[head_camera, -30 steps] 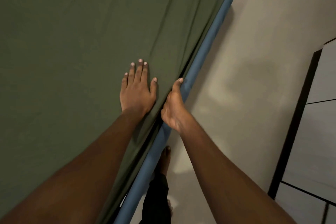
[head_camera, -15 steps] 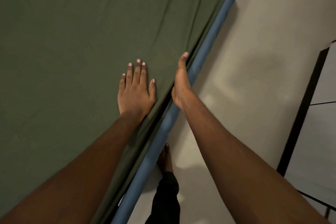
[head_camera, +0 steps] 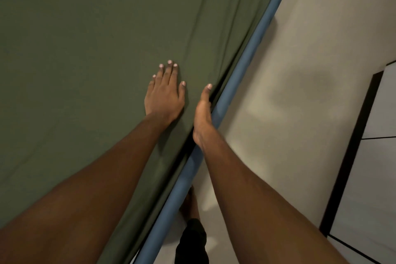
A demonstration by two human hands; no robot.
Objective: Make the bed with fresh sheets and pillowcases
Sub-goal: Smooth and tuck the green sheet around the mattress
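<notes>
A dark green sheet [head_camera: 96,53] is spread over the bed and fills the left and middle of the view. My left hand [head_camera: 165,94] lies flat on it, fingers straight and together, close to the bed's right edge. My right hand [head_camera: 203,111] stands edge-on at that edge, thumb straight along the sheet's fold. Its fingers are hidden down between the sheet and the blue bed rail [head_camera: 252,53]. A few long creases run along the sheet near the rail.
The blue rail runs diagonally from the top right to the bottom middle. Right of it is pale floor [head_camera: 300,113]. My bare foot [head_camera: 189,203] and dark trouser leg stand beside the rail. A white cabinet with dark edges [head_camera: 375,156] is at the far right.
My right hand slid along the bed's edge and now sits straight against the rail instead of bent over the sheet's fold. My left hand stayed flat on the sheet.
</notes>
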